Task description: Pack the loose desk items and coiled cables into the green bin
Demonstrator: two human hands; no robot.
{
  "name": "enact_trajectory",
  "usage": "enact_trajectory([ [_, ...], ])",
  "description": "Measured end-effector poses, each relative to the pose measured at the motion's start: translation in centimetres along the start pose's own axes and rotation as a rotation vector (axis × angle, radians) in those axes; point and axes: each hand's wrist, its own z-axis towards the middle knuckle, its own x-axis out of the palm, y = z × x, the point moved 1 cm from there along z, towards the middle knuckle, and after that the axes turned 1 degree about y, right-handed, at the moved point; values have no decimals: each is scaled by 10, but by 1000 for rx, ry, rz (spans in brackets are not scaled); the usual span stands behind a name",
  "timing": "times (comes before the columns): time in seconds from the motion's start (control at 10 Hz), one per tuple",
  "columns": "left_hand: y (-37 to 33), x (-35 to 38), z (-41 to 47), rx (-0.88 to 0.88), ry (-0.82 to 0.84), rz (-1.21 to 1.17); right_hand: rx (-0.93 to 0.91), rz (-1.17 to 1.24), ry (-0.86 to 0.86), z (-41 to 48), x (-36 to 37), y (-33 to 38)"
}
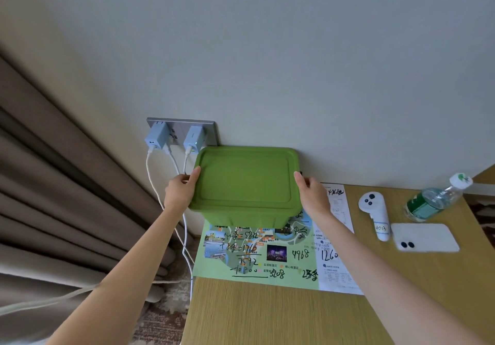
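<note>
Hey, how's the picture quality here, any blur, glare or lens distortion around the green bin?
Head view: strong wide-angle distortion, the desk edges and curtain folds splay outward. Head view: soft, even light, no glare on the green bin, only small highlights on the water bottle. Head view: the centre is sharp, handwriting on the map reads clearly.

Two slender arms, the left arm [128, 261] and the right arm [375, 264], are bare up to the picture's edge. The left hand [180, 190] and right hand [314, 193] are bare too, with slim fingers [195, 174].
</note>
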Motion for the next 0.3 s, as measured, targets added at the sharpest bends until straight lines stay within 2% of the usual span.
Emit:
enact_trajectory([
  [0.1, -7, -3, -10, -8, 83, 50, -28, -147, -7, -9, -5, 17],
  [0.2, -18, -15, -31, -27, 111, 115, -131, -167, -53, -30, -18, 40],
  [0.3, -42, -30, -57, 44, 80, 73, -240, -85, -97, -52, -32, 67],
])
